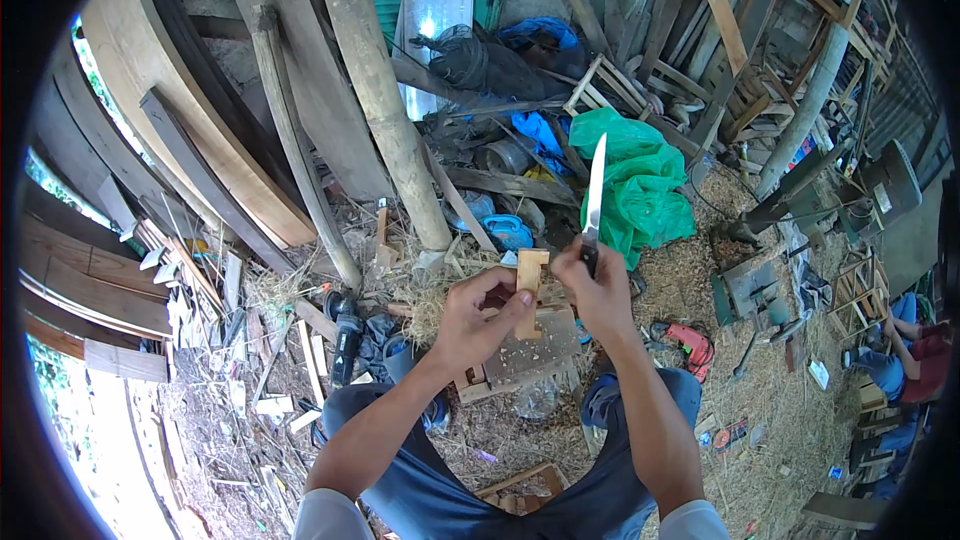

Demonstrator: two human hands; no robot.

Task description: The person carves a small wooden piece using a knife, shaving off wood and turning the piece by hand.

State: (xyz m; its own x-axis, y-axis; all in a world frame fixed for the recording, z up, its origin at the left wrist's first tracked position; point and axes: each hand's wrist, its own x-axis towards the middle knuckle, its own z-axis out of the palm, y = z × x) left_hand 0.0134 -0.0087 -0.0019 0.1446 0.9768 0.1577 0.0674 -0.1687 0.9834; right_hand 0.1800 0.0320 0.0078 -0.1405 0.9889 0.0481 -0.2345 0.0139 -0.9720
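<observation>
In front of me, my left hand point(484, 315) grips a small notched block of pale wood point(530, 285), thumb pressed on its face. Just to the right, my right hand point(597, 290) is closed around the dark handle of a knife point(597, 185). Its long bright blade points up and away from me, apart from the wood. Below both hands, between my knees, stands a low wooden work block point(525, 362) strewn with chips.
A black angle grinder point(346, 340) lies by my left knee, a red power tool point(690, 348) by my right. Beyond the knife is a green plastic sheet point(640, 185). Planks point(190, 100) lean at the left. Another person point(915, 355) sits at the far right.
</observation>
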